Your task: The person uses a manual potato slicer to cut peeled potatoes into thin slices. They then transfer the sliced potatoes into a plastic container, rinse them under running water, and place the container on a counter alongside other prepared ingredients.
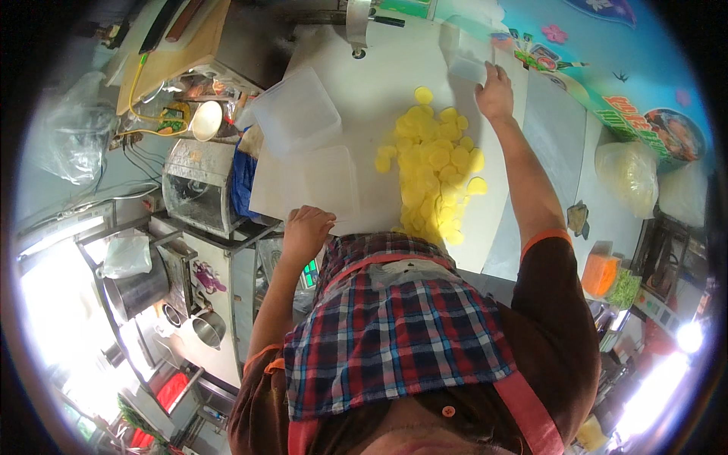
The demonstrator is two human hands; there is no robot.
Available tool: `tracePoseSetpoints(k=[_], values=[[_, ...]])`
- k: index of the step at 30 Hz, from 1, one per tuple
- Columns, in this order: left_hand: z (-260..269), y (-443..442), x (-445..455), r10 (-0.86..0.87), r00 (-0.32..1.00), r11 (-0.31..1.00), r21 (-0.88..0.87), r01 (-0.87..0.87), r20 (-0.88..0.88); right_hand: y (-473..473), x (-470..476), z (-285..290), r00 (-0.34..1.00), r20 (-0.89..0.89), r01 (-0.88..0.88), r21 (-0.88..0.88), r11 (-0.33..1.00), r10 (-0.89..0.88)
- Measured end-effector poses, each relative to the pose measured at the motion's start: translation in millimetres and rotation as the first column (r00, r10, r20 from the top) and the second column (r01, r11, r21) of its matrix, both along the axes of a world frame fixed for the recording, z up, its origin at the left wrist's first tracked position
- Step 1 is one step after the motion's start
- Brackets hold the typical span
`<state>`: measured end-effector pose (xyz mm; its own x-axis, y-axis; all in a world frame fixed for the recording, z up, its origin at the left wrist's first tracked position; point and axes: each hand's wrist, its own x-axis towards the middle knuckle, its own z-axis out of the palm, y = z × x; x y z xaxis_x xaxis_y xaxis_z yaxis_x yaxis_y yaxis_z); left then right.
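Observation:
Before me a loose heap of thin, round yellow slices (435,165) lies on a pale worktop (375,108). My right hand (496,94) reaches past the heap and grips the near corner of a clear plastic box (467,62). At the worktop's near left edge, my left hand (310,227) has its fingers curled at the edge of a flat translucent plastic piece (318,179), perhaps a lid or a shallow tray. Just beyond it is a translucent plastic container (298,111). Some of the left fingertips are hidden.
A curved metal piece (357,25) stands at the far edge. To the left are a glass-fronted metal machine (196,182) and a white bowl (206,120). Filled plastic bags (627,176), a small dark object (578,219) and an orange-filled container (600,276) are on the right.

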<state>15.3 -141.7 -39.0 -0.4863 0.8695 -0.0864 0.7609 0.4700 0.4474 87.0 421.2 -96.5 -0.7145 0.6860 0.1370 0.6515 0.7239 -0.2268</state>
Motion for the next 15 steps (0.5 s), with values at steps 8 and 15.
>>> tracePoseSetpoints(k=[8,15], values=[[29.4,13.8,-21.1,0.325,0.928,0.906,0.223,-0.361,0.180,-14.6,19.0,-13.3,0.994,-0.110,-0.003,0.040,0.999,0.007],[-14.8,50.7,-125.7,0.361,0.900,0.908,0.311,-0.280,-0.243,42.3,7.0,-2.6,0.974,0.212,0.047,0.132,0.990,-0.074]])
